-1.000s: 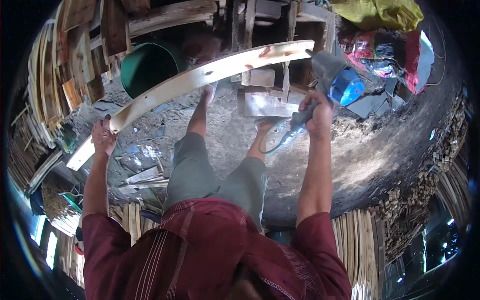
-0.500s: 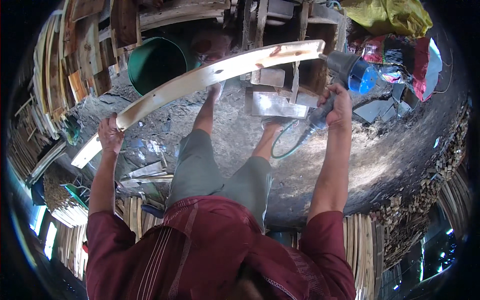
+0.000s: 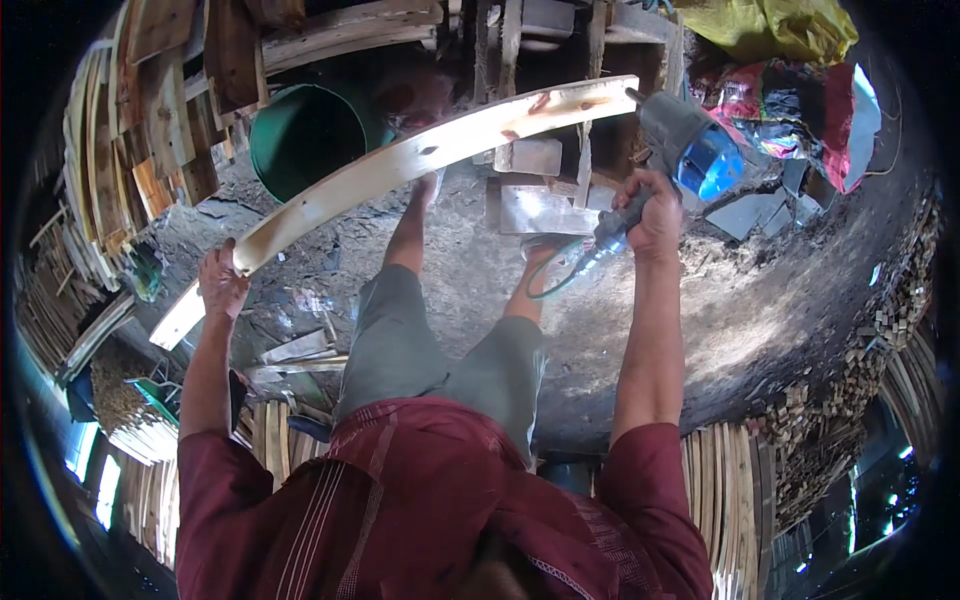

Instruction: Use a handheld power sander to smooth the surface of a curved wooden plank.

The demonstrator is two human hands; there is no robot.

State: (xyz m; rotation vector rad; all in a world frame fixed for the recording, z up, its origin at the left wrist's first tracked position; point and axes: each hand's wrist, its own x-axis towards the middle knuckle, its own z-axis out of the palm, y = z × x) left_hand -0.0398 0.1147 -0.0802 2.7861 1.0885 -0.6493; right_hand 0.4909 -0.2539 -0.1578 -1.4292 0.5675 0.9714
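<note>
A long pale wooden plank (image 3: 440, 148) with dark knots slants across the view, from lower left to upper right, and looks bowed. My left hand (image 3: 223, 284) is closed around it near its lower-left end. In my right hand (image 3: 655, 212) is the handle of an air nail gun (image 3: 672, 130), grey with a blue cap. The gun's nose is at the plank's right end; whether it presses on the wood I cannot tell. A thin green hose (image 3: 560, 285) loops beside the handle's rear end.
Below the plank lie a green bucket (image 3: 308, 140) and a wooden crate frame (image 3: 590, 150). Stacked boards (image 3: 165, 90) stand at the far left. Yellow (image 3: 770, 28) and red-black sacks (image 3: 790, 115) lie at the far right. Several small offcuts (image 3: 800, 430) are piled at the right.
My right hand and the nail gun have shifted left, and the gun's nose has come up to the plank's end. The plank's left end dipped slightly, still in my left hand.
</note>
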